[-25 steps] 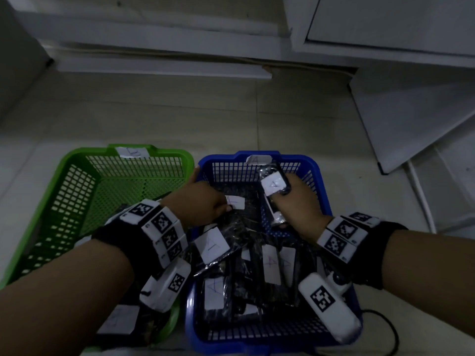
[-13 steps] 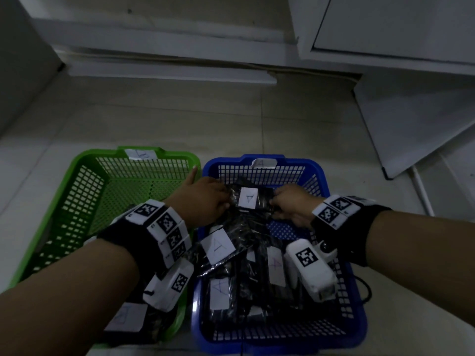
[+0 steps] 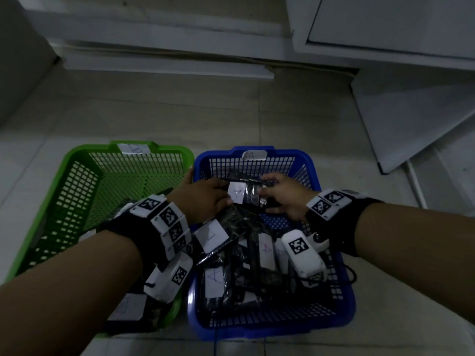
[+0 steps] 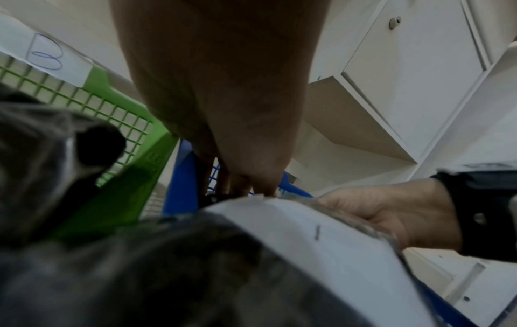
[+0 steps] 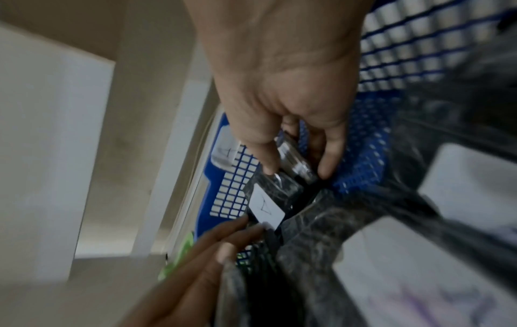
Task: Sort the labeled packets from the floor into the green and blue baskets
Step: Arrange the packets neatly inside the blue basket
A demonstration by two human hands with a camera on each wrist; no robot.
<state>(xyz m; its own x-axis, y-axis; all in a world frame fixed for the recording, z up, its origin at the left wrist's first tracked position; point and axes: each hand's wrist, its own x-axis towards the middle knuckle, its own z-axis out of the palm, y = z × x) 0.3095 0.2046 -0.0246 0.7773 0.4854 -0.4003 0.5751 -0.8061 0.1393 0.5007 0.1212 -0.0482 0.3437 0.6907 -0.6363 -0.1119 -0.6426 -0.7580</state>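
A black packet (image 3: 248,194) with a white "A" label (image 5: 265,208) lies across the far end of the blue basket (image 3: 312,167), on top of several other labelled packets (image 3: 264,250). My right hand (image 3: 282,197) pinches its right end between thumb and finger (image 5: 327,159). My left hand (image 3: 203,199) reaches in from the left, its straight fingers (image 5: 232,234) touching the label's edge. The green basket (image 3: 77,163), tagged "B" (image 4: 44,55), stands to the left, with labelled packets (image 3: 128,307) at its near end, mostly hidden under my left forearm.
The two baskets sit side by side on a tiled floor. A white board (image 3: 411,119) leans at the right, and white cabinets (image 3: 385,21) stand behind. A dark cable (image 3: 352,273) loops by the blue basket's right wall.
My right hand brought the packet down from upright at the basket's far right and laid it across between both hands. The left hand stayed in place.
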